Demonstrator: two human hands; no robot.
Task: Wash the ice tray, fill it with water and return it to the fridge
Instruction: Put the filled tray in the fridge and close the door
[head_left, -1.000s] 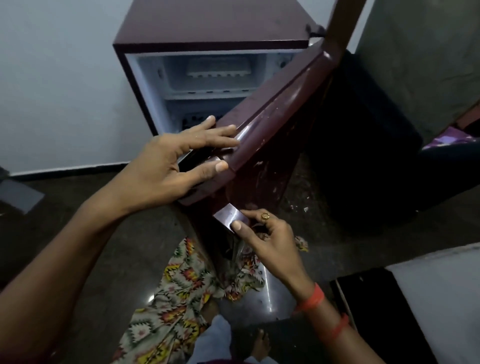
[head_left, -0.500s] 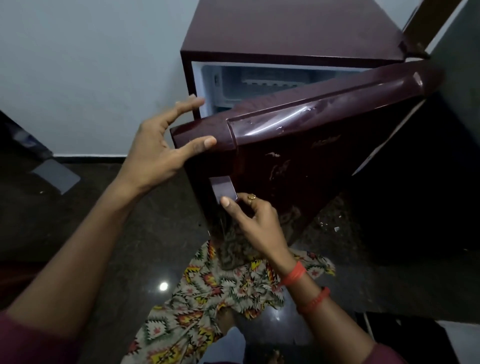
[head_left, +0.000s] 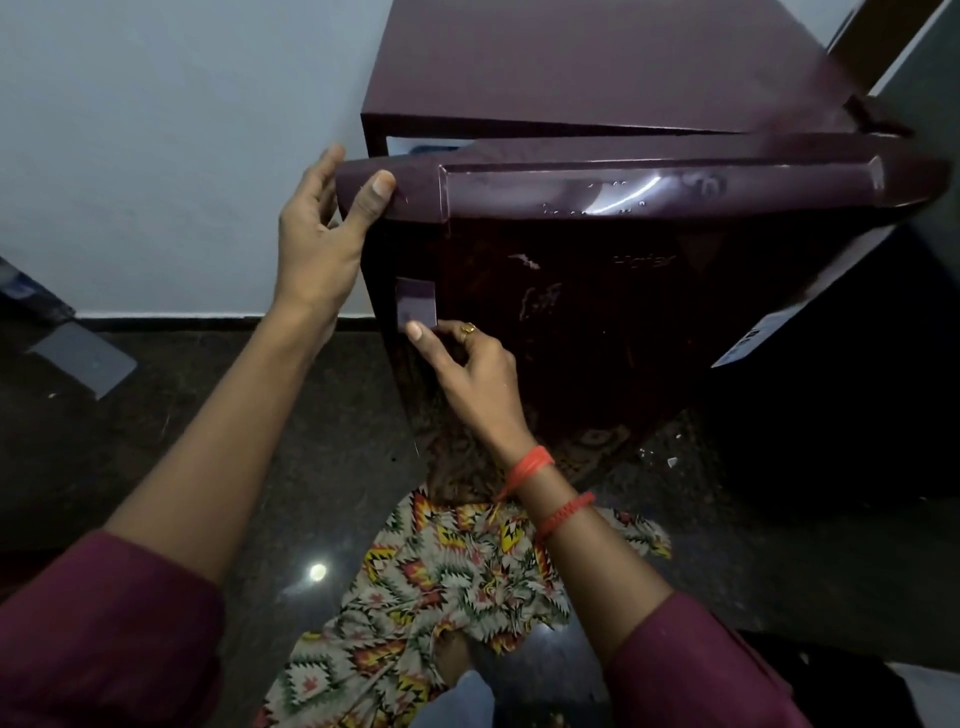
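left hand (head_left: 317, 244) on fridge door (head_left: 597, 322), edge crosswise

- On the dark front of my fridge door (head_left: 597, 332), towards the upper right, there is a faint brand mark (head_left: 644, 260). Its letters are too blurred for me to read.
- A white label (head_left: 748, 340) at the door's right side bears dark print, too small to make out.
- The small purple plate (head_left: 415, 304) near the door's left edge shows no lettering I can read.
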